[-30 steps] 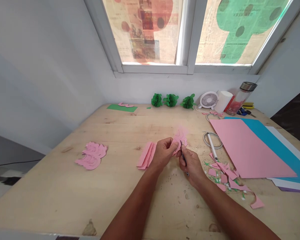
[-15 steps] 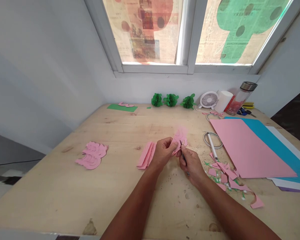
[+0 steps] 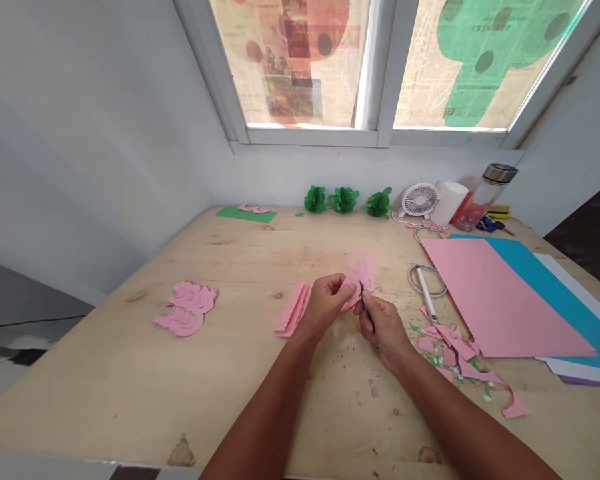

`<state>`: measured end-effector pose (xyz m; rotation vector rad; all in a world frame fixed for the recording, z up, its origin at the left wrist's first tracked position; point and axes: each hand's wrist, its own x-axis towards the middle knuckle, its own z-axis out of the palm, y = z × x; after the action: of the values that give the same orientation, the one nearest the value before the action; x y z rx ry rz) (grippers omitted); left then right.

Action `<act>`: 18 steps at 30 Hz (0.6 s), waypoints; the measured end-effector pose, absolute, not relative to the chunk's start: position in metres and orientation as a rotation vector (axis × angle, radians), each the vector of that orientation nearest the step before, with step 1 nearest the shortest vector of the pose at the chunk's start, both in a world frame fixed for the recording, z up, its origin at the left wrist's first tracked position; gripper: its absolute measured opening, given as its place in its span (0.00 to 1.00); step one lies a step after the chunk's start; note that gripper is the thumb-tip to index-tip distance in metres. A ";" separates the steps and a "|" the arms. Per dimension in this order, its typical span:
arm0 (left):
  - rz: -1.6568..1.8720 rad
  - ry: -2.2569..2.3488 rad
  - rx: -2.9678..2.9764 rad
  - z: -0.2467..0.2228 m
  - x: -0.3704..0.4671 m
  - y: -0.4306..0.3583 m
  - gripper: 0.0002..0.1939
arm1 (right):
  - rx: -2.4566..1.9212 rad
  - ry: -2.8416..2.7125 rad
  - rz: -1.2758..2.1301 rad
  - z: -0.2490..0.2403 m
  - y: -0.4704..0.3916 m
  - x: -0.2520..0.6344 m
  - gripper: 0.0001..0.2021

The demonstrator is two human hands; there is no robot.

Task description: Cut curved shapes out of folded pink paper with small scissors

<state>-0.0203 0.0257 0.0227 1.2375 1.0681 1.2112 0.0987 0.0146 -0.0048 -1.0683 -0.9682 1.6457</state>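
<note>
My left hand [image 3: 330, 297] pinches a folded piece of pink paper [image 3: 363, 272] with curved lines cut or marked on it. In my right hand [image 3: 383, 327] is a slim dark craft knife [image 3: 369, 315], gripped like a pen, its tip against the pink paper. Both hands are close together above the table. Just left of my left hand lies a stack of folded pink paper [image 3: 291, 312]. Farther left rest two scalloped pink paper cutouts [image 3: 186, 308], one partly over the other.
Pink and green scraps [image 3: 453, 353] lie right of my hands, near a white pen [image 3: 426, 293] and a wire ring. Large coloured sheets [image 3: 505, 293] cover the right side. Along the back stand green paper shapes [image 3: 344, 200], a small fan [image 3: 420, 200] and a bottle [image 3: 485, 197].
My hands stay nearly in place, with the pink paper and the knife shifting only slightly. The whole view has moved a little.
</note>
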 end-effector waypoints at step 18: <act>1.159 1.159 1.208 0.023 -0.026 0.029 0.13 | -1.098 -1.011 1.644 -0.005 0.015 0.100 0.20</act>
<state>-0.0261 0.0294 0.0225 1.2082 1.1593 1.1588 0.1002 0.0145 -0.0047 -1.0983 -1.0112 1.6439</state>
